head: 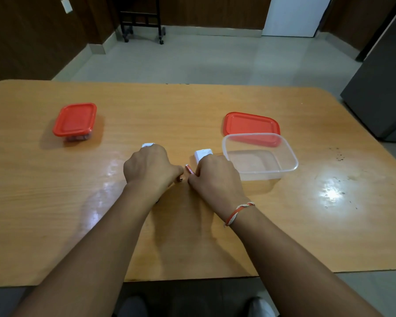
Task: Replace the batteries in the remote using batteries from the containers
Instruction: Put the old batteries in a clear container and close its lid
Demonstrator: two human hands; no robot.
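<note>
My left hand (151, 168) lies curled over a white remote piece (148, 145); only the piece's far tip shows. My right hand (215, 175) is curled over a second white piece (202, 154), whose far end sticks out. Which piece is the remote's body and which its cover I cannot tell. A red battery (189, 168) lies on the table between the hands, its near end at my right thumb. A small battery end (180, 179) shows by my left thumb. A small container with a red lid (76, 120) stands closed at the left, with something inside.
A large clear tub (284, 156) stands open and empty just right of my right hand. Its red lid (249, 124) lies behind it. The wooden table (55, 202) is bare at the left front and right. A grey cabinet (384, 88) stands past the right edge.
</note>
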